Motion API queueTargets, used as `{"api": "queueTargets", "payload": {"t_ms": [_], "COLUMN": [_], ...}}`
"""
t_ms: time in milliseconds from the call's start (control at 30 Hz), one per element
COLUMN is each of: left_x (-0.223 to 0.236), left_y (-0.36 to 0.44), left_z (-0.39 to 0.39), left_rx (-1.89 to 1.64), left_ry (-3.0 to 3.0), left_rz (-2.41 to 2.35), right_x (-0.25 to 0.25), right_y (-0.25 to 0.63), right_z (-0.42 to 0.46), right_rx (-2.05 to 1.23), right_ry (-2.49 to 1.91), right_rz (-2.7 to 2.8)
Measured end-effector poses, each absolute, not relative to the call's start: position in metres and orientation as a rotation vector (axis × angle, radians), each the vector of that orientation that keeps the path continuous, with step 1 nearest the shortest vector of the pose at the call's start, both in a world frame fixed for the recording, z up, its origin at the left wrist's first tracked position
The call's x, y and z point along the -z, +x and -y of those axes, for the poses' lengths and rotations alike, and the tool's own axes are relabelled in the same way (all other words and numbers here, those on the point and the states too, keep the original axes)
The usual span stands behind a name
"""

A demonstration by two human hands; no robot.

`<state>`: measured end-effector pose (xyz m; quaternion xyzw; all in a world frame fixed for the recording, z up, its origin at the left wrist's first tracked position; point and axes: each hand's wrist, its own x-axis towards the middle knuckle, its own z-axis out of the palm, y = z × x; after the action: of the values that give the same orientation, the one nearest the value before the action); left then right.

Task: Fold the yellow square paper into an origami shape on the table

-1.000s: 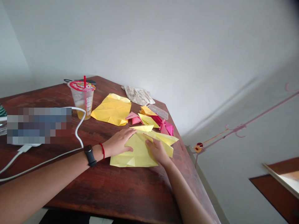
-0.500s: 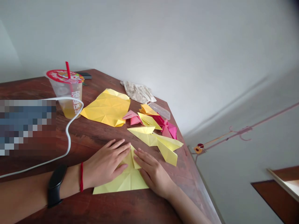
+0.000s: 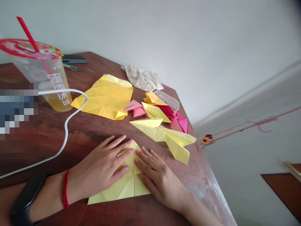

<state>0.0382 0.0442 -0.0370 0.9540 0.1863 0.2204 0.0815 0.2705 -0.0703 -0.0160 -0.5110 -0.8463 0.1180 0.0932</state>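
Note:
A pale yellow sheet of origami paper point(image 3: 124, 185) lies on the dark wooden table, creased down its middle and with its far end folded to a point. My left hand point(image 3: 101, 163) rests flat on its left side, fingers spread, covering much of that edge. On the right flap my right hand point(image 3: 157, 175) presses with fingers stretched out. The fingertips of both hands lie close to the centre crease. Just beyond them sits a folded pale yellow paper piece point(image 3: 164, 135) with pointed wings.
A large creased orange-yellow sheet point(image 3: 105, 97) lies farther back, near pink folded paper point(image 3: 136, 108) and a tissue pack point(image 3: 141, 78). At left stand a drink cup point(image 3: 54, 84) and a white cable point(image 3: 67, 125). The table's right edge point(image 3: 211, 166) slopes beside my right arm.
The camera view has come closer and shifted, so the cup looks larger and farther left. Both hands stay on the paper; the right fingers have spread over the right flap.

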Motion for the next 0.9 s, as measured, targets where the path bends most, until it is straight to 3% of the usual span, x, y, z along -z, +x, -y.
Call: {"api": "queueTargets", "payload": {"t_ms": [367,900], "left_x": [0.0312,0.0300], "left_y": [0.0365,0.0338], "left_z": [-0.0384,-0.0378], "left_rx": [-0.719,-0.640], "left_ry": [2.866,2.811], "left_rz": [-0.276,-0.315], "right_x": [0.0151,0.0116], "right_y": [0.2700,0.2714], "right_z": [0.0756,0.0742], "right_rx": [-0.361,-0.621], "right_ry": [-1.390,-1.371], "right_rz": [2.492,2.359]}}
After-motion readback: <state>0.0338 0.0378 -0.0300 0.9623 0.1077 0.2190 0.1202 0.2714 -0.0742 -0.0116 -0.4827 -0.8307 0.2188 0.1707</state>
